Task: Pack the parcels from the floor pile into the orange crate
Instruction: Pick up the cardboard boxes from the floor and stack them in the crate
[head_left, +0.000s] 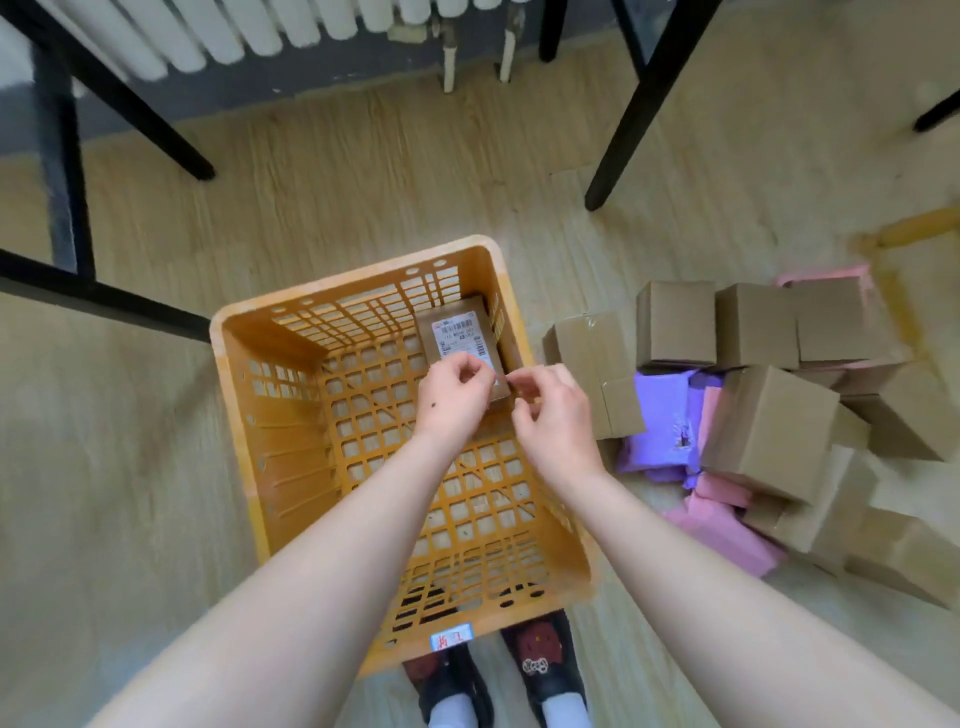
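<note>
An orange crate (270, 415) with slotted walls stands on the floor in front of me. One brown cardboard parcel (457, 325) with a white barcode label lies in its far right corner. Both my arms reach into the crate. My left hand (454, 397) has curled fingers that pinch the parcel's near edge. My right hand (553, 415) pinches the near right corner of the same parcel. The parcel pile (763, 410) lies on the floor to the right of the crate: several brown boxes with purple and pink mailer bags under them.
Black table legs (639, 104) stand beyond the pile, and another black frame (104, 306) runs along the left. A white radiator (249, 31) lines the far wall. My shoes (540, 660) are at the crate's near side. Bare wooden floor lies left of the crate.
</note>
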